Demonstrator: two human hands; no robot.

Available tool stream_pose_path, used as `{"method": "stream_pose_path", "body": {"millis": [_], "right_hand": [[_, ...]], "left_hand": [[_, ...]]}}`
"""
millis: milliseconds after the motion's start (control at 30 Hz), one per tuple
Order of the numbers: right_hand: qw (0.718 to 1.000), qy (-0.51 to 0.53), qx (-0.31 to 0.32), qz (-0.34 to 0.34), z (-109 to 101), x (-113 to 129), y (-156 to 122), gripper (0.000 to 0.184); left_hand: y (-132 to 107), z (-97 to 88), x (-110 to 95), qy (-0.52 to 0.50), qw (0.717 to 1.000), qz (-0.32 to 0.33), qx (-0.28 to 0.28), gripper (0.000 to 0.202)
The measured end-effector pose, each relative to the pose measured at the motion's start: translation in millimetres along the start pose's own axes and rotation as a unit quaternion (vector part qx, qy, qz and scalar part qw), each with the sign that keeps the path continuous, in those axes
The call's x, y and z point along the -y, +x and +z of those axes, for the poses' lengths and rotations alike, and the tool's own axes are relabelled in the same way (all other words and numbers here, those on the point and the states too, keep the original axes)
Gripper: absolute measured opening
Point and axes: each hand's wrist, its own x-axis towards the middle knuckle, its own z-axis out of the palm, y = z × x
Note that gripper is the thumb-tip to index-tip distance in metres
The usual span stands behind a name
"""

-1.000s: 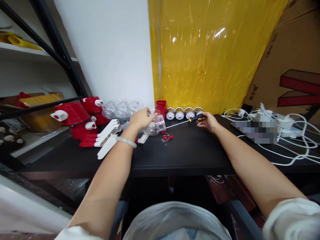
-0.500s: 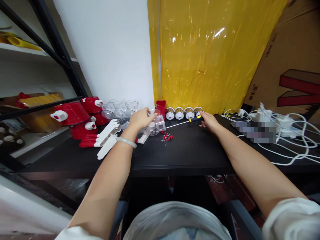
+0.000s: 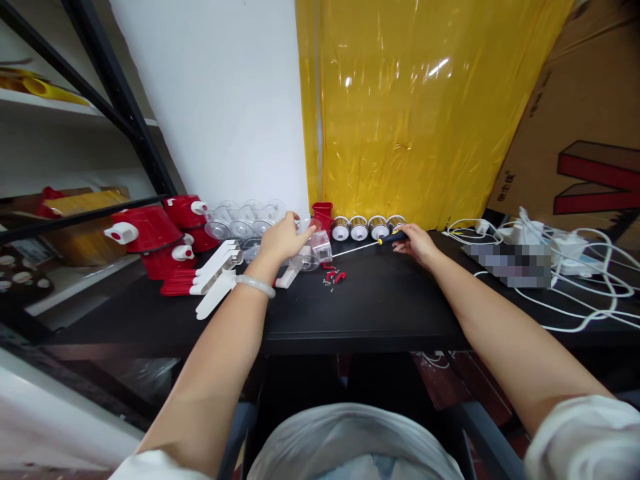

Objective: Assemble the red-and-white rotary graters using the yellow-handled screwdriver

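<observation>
My left hand (image 3: pixel 284 239) is closed around a clear plastic part (image 3: pixel 321 247), whose open end faces right. In my right hand (image 3: pixel 417 245) is the dark handle of a screwdriver (image 3: pixel 387 238) with yellow bands. Its long thin shaft points left, and the tip meets or nearly meets the clear part's edge. Small red pieces (image 3: pixel 340 276) and several tiny screws (image 3: pixel 327 282) lie on the table just below the tip. Behind the clear part stands a red funnel-shaped piece (image 3: pixel 323 212). Part of what my left hand grips is hidden by its fingers.
Several metallic cylinders (image 3: pixel 359 228) line the back of the black table (image 3: pixel 380 313). Clear plastic cups (image 3: pixel 241 229), white-and-red handles (image 3: pixel 215 267) and red housings (image 3: pixel 150 230) stand left. White cables (image 3: pixel 607 293) tangle at the right, near a cardboard box (image 3: pixel 585 87).
My right hand's fingers have shifted slightly on the screwdriver handle, with the hand a little further left. The left hand and clear part stay nearly in place.
</observation>
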Motion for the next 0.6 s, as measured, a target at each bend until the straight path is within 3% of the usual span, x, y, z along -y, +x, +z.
{"method": "stream_pose_path", "body": {"millis": [133, 200, 367, 500, 600], "right_hand": [[0.998, -0.05, 0.0, -0.047, -5, -10, 7, 0.029], [0.998, -0.051, -0.01, -0.032, -5, -10, 7, 0.033], [0.997, 0.031, -0.001, 0.064, 0, 2, 1, 0.024], [0.998, 0.039, 0.027, 0.041, 0, 4, -2, 0.015], [1.0, 0.003, 0.014, 0.008, -3, -3, 0, 0.017]], "left_hand": [[-1, -0.7, -1, 0.009, 1.0, 0.01, -0.002, 0.063], [-1, -1.5, -1, 0.01, 1.0, 0.006, 0.002, 0.061], [-1, -3.3, -2, 0.007, 1.0, 0.0, 0.015, 0.059], [0, -3.3, -1, 0.007, 1.0, 0.004, 0.026, 0.06], [2, -3.0, 2, 0.0, 1.0, -0.002, 0.024, 0.062]]}}
